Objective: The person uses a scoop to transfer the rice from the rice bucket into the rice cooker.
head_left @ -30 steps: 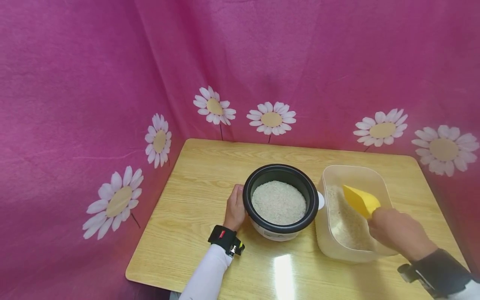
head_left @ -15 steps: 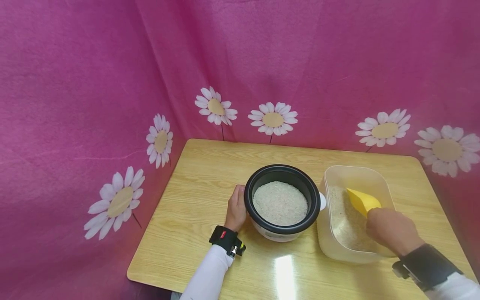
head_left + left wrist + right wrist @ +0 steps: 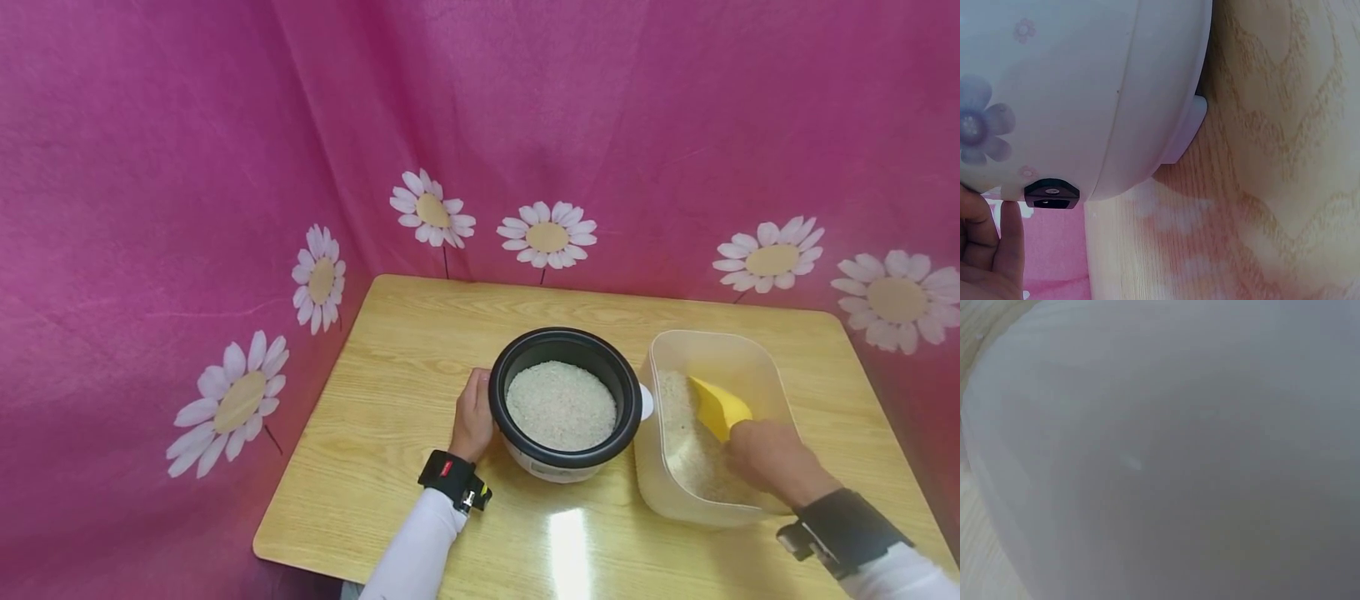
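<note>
A white rice cooker (image 3: pixel 551 472) with a black inner pot holds a bed of white rice (image 3: pixel 562 406). My left hand (image 3: pixel 472 417) holds the cooker at its left side; in the left wrist view its fingers (image 3: pixel 1011 237) are against the flower-printed wall, near the black power socket (image 3: pixel 1052 194). To the right stands a translucent plastic bin (image 3: pixel 660 492) with rice (image 3: pixel 678 408) inside. My right hand (image 3: pixel 772 458) grips a yellow scoop (image 3: pixel 722 407) by its handle, hidden in the fist. The scoop's blade tilts inside the bin. The bin's cloudy wall (image 3: pixel 1147 456) fills the right wrist view.
Everything stands on a light wooden table (image 3: pixel 420 333) with rounded corners. A pink curtain (image 3: pixel 600 125) with daisies closes off the back and both sides. The cooker's white side handle (image 3: pixel 646 402) points toward the bin, close to its wall.
My right hand has shifted a little left over the bin, and the scoop has turned slightly steeper inside it. My left hand stays at the cooker, which has not moved on the table.
</note>
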`<state>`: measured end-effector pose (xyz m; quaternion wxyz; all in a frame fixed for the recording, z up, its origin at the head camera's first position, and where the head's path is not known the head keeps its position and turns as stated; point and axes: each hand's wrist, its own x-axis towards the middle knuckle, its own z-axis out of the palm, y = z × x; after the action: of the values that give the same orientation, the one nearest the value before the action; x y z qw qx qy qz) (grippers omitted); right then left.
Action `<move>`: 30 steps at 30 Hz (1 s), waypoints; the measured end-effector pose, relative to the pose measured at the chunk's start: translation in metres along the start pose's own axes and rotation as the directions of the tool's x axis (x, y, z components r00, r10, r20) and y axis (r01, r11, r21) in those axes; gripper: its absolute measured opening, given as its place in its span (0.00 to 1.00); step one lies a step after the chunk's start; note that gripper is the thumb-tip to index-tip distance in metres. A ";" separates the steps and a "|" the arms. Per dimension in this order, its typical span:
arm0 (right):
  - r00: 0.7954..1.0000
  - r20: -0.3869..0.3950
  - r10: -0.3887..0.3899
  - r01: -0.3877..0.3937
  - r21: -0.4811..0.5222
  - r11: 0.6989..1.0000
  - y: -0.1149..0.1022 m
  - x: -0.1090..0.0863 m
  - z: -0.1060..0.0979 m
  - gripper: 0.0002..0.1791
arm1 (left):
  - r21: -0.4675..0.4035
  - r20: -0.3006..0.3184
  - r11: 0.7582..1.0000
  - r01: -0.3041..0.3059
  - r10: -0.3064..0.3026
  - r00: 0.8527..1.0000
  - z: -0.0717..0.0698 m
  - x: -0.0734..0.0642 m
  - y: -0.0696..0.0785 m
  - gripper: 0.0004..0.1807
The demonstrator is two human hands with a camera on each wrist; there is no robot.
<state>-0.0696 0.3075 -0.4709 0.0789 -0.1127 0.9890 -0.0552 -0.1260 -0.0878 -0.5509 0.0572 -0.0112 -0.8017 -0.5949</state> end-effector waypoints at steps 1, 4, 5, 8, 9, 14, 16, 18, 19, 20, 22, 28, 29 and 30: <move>0.999 -0.029 -0.025 0.025 -0.015 1.000 0.001 0.000 0.003 0.16 | -0.002 0.001 1.000 0.001 -0.001 1.000 0.000 0.000 0.000 0.23; 0.995 -0.071 -0.066 0.063 -0.046 0.997 0.003 -0.001 0.010 0.17 | -0.001 0.003 1.000 0.003 -0.003 1.000 0.000 0.000 0.001 0.23; 0.996 -0.063 -0.057 0.055 -0.040 0.998 0.004 -0.001 0.012 0.17 | 0.000 0.002 1.000 0.004 -0.004 1.000 0.000 0.000 0.001 0.22; 0.998 -0.050 -0.039 0.039 -0.007 0.999 0.005 -0.001 0.017 0.17 | 0.010 -0.015 1.000 -0.001 0.001 1.000 0.000 -0.001 0.001 0.22; 0.998 -0.055 -0.038 0.038 -0.005 0.999 0.005 -0.002 0.018 0.17 | 0.011 -0.020 1.000 -0.003 0.004 1.000 0.000 -0.001 0.001 0.22; 0.996 -0.091 -0.022 0.022 0.005 1.000 0.004 -0.005 0.023 0.19 | 0.000 -0.024 1.000 -0.015 0.015 1.000 0.000 -0.001 0.001 0.22; 0.996 -0.094 -0.012 0.013 0.016 1.000 0.003 -0.006 0.023 0.19 | -0.001 -0.024 1.000 -0.017 0.017 1.000 0.000 -0.001 0.001 0.22; 0.995 -0.097 -0.013 0.015 0.021 1.000 0.002 -0.006 0.023 0.18 | -0.001 -0.026 1.000 -0.016 0.016 1.000 0.000 -0.001 0.001 0.22; 0.995 -0.096 -0.015 0.018 0.029 0.999 0.001 -0.006 0.023 0.18 | -0.003 -0.027 1.000 -0.014 0.014 1.000 0.000 -0.001 0.001 0.22; 0.995 -0.098 -0.021 0.024 0.030 0.999 0.001 -0.006 0.023 0.18 | -0.006 -0.027 1.000 -0.011 0.011 1.000 0.000 -0.001 0.001 0.22; 0.995 -0.093 -0.031 0.035 0.039 0.999 -0.001 -0.006 0.023 0.17 | -0.015 -0.020 1.000 -0.008 0.007 1.000 0.001 -0.001 0.000 0.22; 0.999 -0.047 -0.013 0.019 0.115 0.993 -0.003 -0.007 0.023 0.17 | -0.029 -0.003 1.000 0.000 0.000 1.000 0.001 -0.001 -0.001 0.23; 0.999 -0.042 -0.011 0.016 0.127 0.992 -0.002 -0.007 0.023 0.17 | -0.031 -0.002 1.000 0.002 -0.002 1.000 0.001 -0.001 -0.001 0.23; 0.999 -0.034 -0.009 0.014 0.140 0.990 -0.002 -0.007 0.023 0.16 | -0.034 -0.002 0.999 0.004 -0.004 1.000 0.001 -0.001 0.000 0.23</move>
<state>-0.0588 0.3049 -0.4922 0.0697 -0.1115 0.9831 -0.1270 -0.1254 -0.0865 -0.5517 0.0567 -0.0099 -0.7916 -0.6084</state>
